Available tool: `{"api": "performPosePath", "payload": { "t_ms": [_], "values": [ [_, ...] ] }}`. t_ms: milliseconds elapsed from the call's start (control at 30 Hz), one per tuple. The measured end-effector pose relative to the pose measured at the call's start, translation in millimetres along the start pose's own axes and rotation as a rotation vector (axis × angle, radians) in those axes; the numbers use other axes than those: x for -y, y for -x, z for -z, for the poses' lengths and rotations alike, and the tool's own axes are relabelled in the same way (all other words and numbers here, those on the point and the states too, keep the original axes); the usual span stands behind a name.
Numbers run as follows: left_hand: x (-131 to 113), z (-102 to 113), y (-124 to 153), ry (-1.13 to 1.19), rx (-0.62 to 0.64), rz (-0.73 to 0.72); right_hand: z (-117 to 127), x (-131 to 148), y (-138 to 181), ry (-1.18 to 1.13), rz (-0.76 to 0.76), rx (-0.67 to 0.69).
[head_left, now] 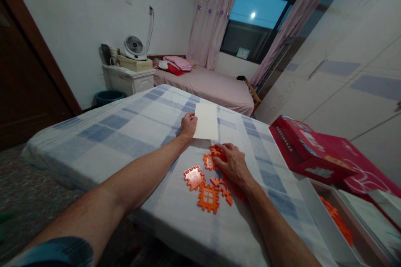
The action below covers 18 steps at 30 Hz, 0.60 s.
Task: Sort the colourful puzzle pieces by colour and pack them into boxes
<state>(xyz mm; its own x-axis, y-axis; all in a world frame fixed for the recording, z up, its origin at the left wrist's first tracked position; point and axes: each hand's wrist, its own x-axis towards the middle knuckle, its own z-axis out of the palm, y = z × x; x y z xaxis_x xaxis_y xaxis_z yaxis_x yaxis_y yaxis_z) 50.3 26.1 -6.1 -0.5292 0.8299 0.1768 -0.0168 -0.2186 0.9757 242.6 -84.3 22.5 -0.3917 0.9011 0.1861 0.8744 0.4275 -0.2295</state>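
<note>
I'm watching a holding step: the left hand [189, 125] is pinching a white card [206, 122] beyond orange pieces [194, 177] on the checked cloth [100, 132], the right hand [233, 161] is covering some, its grip hidden, any lifting probably calling for closed fingertips.

Head view, forward and down, checked cloth [147, 125]

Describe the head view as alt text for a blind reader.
A person's left hand holds a white sheet by its edge; the right hand is among orange notched pieces on checked cloth. A red box sits at right.
</note>
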Motion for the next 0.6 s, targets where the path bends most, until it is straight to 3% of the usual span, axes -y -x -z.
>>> {"api": "performPosePath", "payload": {
  "t_ms": [400, 500, 600],
  "values": [
    [-3.6, 0.8, 0.4, -0.047, -0.013, 0.015, -1.5, -12.7, -5.0, -0.219, -0.005, -0.301],
    [-6.7, 1.3, 1.9, -0.055, -0.015, 0.021, 21.0, -19.2, -3.8, -0.315, -0.05, -0.463],
    [-11.8, 3.0, 5.5, -0.06, 0.003, 0.032, 60.8, -37.0, 14.7, -0.349, -0.154, -0.604]
  ]
}}
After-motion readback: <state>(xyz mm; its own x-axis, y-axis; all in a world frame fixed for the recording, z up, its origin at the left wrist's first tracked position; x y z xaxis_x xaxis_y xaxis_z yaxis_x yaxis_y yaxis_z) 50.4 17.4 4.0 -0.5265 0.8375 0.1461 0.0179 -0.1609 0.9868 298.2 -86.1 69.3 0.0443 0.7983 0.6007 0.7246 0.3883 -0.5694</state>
